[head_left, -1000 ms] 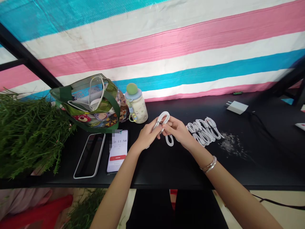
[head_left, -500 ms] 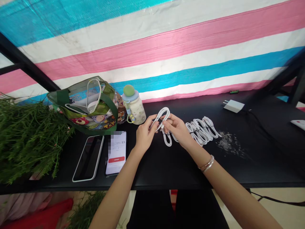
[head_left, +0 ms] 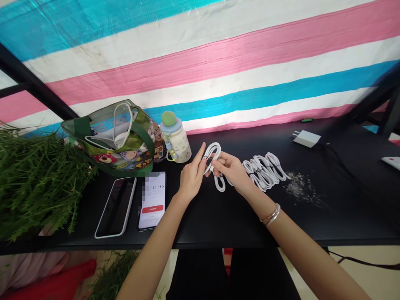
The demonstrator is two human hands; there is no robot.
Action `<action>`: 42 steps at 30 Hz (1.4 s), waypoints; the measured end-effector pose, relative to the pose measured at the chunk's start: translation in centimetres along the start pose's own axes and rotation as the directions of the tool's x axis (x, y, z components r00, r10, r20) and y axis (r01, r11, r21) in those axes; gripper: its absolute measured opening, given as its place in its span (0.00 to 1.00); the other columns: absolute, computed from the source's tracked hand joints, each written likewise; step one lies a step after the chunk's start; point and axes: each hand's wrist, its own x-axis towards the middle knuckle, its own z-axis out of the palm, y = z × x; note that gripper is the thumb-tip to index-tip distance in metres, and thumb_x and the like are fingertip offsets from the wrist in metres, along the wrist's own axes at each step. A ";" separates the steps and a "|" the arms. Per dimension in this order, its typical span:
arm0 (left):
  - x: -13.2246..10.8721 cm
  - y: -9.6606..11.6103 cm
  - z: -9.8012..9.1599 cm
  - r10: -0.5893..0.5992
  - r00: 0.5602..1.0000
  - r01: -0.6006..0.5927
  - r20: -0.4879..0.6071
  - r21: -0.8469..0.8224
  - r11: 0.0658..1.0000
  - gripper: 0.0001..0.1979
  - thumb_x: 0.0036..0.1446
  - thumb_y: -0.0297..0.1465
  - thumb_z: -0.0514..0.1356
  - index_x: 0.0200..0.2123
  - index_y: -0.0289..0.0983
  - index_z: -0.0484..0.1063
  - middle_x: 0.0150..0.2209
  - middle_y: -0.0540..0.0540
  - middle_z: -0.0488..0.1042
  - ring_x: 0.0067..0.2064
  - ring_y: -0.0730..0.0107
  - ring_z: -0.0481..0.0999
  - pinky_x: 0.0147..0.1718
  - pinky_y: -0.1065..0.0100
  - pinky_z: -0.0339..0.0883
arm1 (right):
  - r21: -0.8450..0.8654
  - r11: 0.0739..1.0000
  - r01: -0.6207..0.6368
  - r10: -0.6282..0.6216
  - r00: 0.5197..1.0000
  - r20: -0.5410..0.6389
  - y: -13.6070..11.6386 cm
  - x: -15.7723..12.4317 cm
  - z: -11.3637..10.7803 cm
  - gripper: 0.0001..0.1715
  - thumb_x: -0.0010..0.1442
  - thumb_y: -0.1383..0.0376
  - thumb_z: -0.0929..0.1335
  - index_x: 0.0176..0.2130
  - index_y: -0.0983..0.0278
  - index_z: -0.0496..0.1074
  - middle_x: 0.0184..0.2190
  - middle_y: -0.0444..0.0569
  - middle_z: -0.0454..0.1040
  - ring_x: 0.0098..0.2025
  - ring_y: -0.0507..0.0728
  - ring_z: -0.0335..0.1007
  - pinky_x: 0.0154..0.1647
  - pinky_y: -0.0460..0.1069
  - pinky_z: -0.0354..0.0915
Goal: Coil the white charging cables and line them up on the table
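Observation:
A coiled white cable with a dark tie around its middle is held up over the black table. My right hand, with a bracelet on the wrist, pinches the lower right side of this coil between thumb and fingers. Against the coil's left side lies my left hand, its fingers stretched out straight; its far fingers are partly hidden. Below the hands, another tied white cable rests on the table, partly covered by my right hand. Several more tied white cables lie in a row to the right.
A white plug adapter and scattered pale bits are on the right of the black table. On the left are a lit phone, a dark-screened phone, a bottle, a green bag and leafy greenery.
My left fingers have straightened and loosened from the cable coil. The coil has tilted slightly and stays in my right hand's pinch.

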 end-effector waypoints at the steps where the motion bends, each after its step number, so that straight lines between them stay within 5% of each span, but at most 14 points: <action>1: 0.0 0.0 0.0 -0.001 1.000 0.002 0.011 -0.015 1.000 0.24 0.63 0.33 0.47 0.62 0.40 0.58 0.21 0.54 0.68 0.24 0.72 0.67 0.29 0.72 0.57 | 0.002 1.000 -0.005 0.005 1.000 0.003 0.0 0.0 0.0 0.24 0.41 0.48 0.74 0.30 0.63 0.69 0.13 0.36 0.64 0.17 0.48 0.61 0.20 0.45 0.60; 19: 0.4 -0.3 -0.3 0.067 0.979 -0.020 0.193 -0.236 0.972 0.25 0.62 0.37 0.47 0.60 0.34 0.62 0.20 0.55 0.62 0.23 0.76 0.61 0.28 0.72 0.58 | 0.043 0.996 -0.076 0.071 0.991 0.110 -0.8 -0.2 -0.4 0.22 0.40 0.55 0.76 0.32 0.65 0.70 0.16 0.36 0.65 0.16 0.45 0.52 0.19 0.44 0.53; 31: 0.3 -0.2 -0.3 0.040 0.950 0.067 0.309 -0.326 0.943 0.25 0.61 0.40 0.49 0.57 0.34 0.63 0.19 0.55 0.61 0.21 0.77 0.58 0.25 0.72 0.57 | -0.034 0.998 -0.059 0.065 0.976 0.209 -0.6 -0.4 -0.6 0.24 0.45 0.52 0.73 0.37 0.65 0.70 0.12 0.36 0.62 0.17 0.49 0.61 0.20 0.44 0.54; 37: 0.5 -0.6 -0.4 0.013 0.959 0.065 0.283 -0.264 0.962 0.23 0.61 0.39 0.49 0.55 0.35 0.66 0.21 0.53 0.66 0.23 0.74 0.65 0.27 0.71 0.60 | -0.042 0.999 -0.018 0.025 0.981 0.190 -0.8 -0.4 -0.4 0.24 0.47 0.52 0.72 0.38 0.65 0.70 0.16 0.38 0.64 0.17 0.47 0.55 0.19 0.44 0.52; 42: 0.8 -0.9 -0.8 0.130 0.990 -0.129 0.053 -0.016 0.992 0.16 0.57 0.36 0.56 0.47 0.39 0.74 0.32 0.47 0.76 0.35 0.66 0.71 0.33 0.67 0.65 | -0.020 0.999 0.030 -0.026 0.987 0.160 -0.7 -0.3 -0.4 0.26 0.44 0.47 0.73 0.35 0.65 0.72 0.17 0.37 0.60 0.19 0.46 0.52 0.21 0.45 0.53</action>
